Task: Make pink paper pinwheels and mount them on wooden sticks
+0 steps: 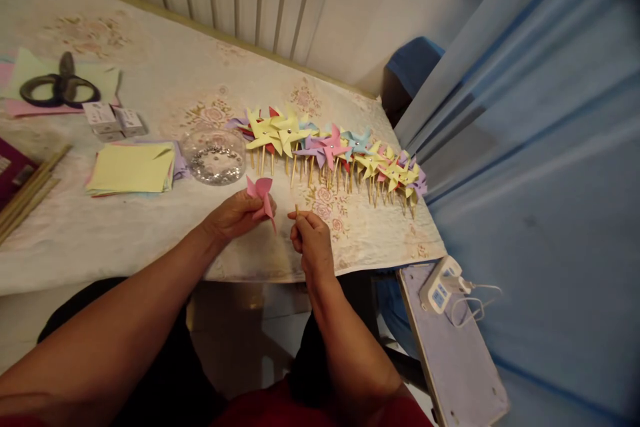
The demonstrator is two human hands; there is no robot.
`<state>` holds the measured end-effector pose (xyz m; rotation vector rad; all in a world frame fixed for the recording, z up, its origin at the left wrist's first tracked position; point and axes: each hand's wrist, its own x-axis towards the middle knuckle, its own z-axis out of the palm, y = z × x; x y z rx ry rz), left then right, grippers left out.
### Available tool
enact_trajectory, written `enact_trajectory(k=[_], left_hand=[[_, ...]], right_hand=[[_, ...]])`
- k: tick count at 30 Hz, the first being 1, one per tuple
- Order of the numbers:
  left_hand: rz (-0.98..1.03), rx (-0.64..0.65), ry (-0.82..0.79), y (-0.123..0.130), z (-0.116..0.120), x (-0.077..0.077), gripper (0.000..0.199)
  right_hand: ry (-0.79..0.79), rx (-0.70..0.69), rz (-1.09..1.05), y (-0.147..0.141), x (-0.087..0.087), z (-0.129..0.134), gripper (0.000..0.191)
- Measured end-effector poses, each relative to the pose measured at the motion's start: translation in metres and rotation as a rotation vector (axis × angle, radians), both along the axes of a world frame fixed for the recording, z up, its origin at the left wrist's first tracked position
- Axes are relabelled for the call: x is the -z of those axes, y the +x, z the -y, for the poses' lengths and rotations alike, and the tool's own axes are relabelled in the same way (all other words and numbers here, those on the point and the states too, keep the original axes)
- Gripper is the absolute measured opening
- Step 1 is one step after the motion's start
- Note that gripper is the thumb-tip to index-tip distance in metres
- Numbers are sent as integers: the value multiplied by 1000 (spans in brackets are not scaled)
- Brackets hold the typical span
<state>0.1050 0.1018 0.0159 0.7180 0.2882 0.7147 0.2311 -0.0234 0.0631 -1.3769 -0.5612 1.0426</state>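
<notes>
Between the fingers of my left hand (pixel 236 212) is a pink paper pinwheel head (pixel 264 199), its blades folded and no stick on it that I can see. Just to the right, my right hand (pixel 313 237) is closed around a thin wooden stick (pixel 297 211); only its short tip shows above the fingers. The two hands are apart, over the table's front edge. Behind them lies a long row of finished-looking paper pinwheels (pixel 333 147) on sticks, in yellow, pink, purple, blue and red. A clear round dish (pixel 216 157) of small shiny metal pieces sits beyond my left hand.
Stacked coloured paper squares (pixel 133 170) lie left of the dish, with small white boxes (pixel 107 120) behind. Black scissors (pixel 61 88) rest on more paper. Wooden sticks (pixel 33 197) are at far left. A power strip (pixel 441 287) sits on a low stool (pixel 463 360) beside a blue curtain (pixel 560 213).
</notes>
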Motion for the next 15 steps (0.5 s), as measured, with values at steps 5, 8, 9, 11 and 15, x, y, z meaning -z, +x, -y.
enact_trajectory(k=[5, 8, 9, 11, 15], left_hand=[[54, 70, 62, 2, -12, -9, 28], [95, 41, 19, 0, -14, -18, 29], [106, 25, 3, -1, -15, -21, 30], [115, -6, -27, -3, -16, -25, 30], [105, -55, -64, -4, -18, -23, 31]], right_hand=[[2, -44, 42, 0, -3, -26, 17], [24, -77, 65, 0, -13, -41, 17], [33, -90, 83, 0, -16, -45, 17], [52, -121, 131, -1, -22, -54, 16], [85, -192, 180, -4, -24, -65, 15]])
